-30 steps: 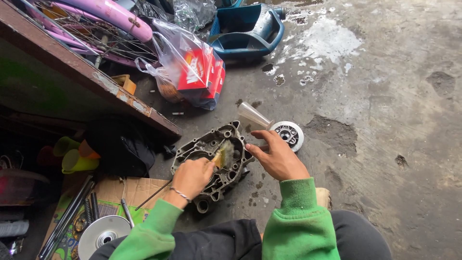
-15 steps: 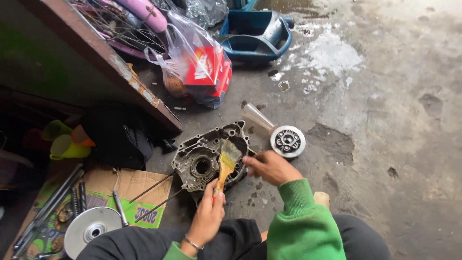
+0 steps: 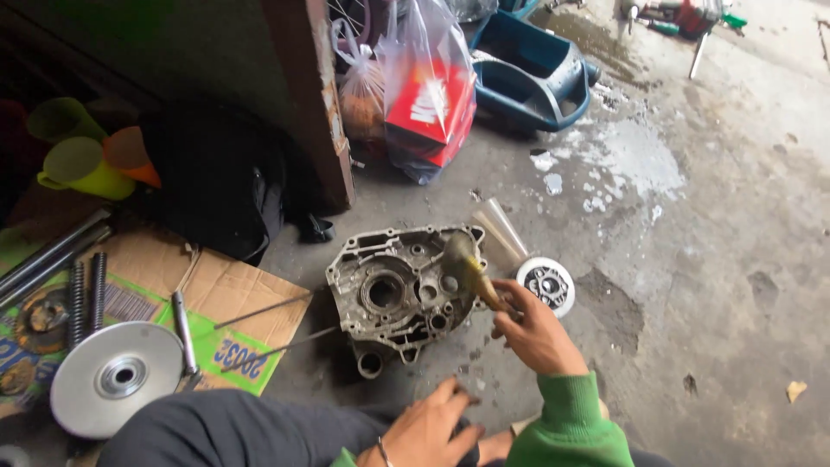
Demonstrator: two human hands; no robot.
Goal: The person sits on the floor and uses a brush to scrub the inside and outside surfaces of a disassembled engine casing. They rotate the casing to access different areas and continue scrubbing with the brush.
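Note:
A grey metal engine case half (image 3: 393,294) lies flat on the concrete floor in front of me. My right hand (image 3: 536,333), in a green sleeve, is shut on the handle of a paintbrush (image 3: 471,268), whose bristles rest over the case's right side. My left hand (image 3: 428,428) sits low near my knee, fingers spread, holding nothing. A round white-rimmed clutch part (image 3: 546,284) lies just right of the case, beside a clear plastic cup (image 3: 500,229) lying on its side.
Flattened cardboard (image 3: 220,303) at left carries a silver pulley disc (image 3: 117,379), springs and metal rods. A plastic bag with a red box (image 3: 428,108) and a blue tray (image 3: 532,73) lie behind. A wooden post (image 3: 311,95) stands at upper middle.
My left hand has let go of the brush and dropped back toward my lap. My right hand now holds the brush over the case. The view has shifted left.

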